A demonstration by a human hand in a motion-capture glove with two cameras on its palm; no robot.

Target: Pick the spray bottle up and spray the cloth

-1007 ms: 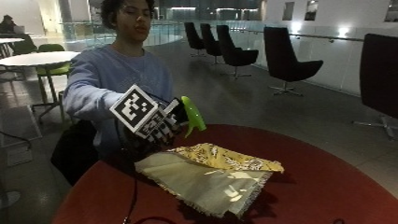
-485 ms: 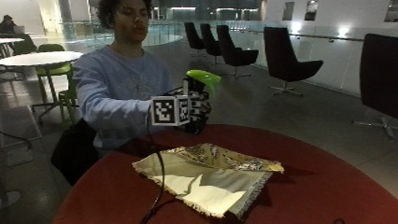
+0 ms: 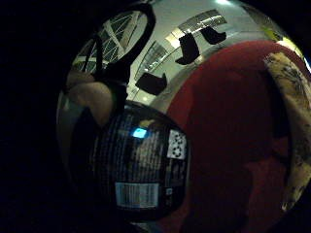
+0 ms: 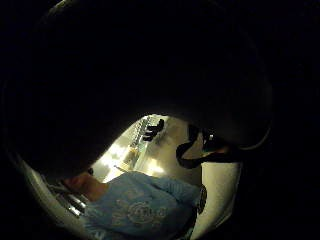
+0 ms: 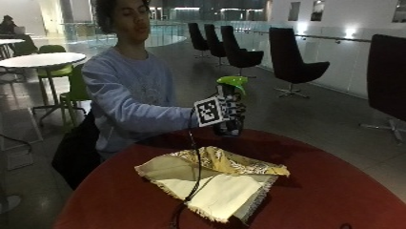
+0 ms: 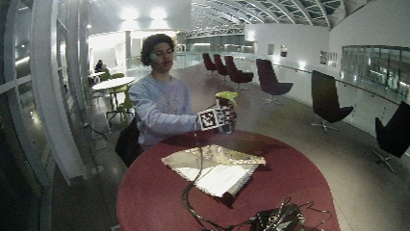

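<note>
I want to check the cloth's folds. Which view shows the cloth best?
The outside view: the whole cloth lies unobstructed on the table. The wide view shows it smaller; the little finger palm view catches an edge; the thumb view, nothing.

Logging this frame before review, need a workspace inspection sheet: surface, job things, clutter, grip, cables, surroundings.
Surface: round red table, bare where it shows.
Job things: bottle with green head, upright, held above the table's far edge; cloth lying partly folded mid-table, yellow with a patterned side.
Clutter: dark device at the near edge.
Grip: right hand grips the bottle.
Cables: a cable runs from the glove across the cloth.
Surroundings: black chairs, white table, green chairs.
</note>
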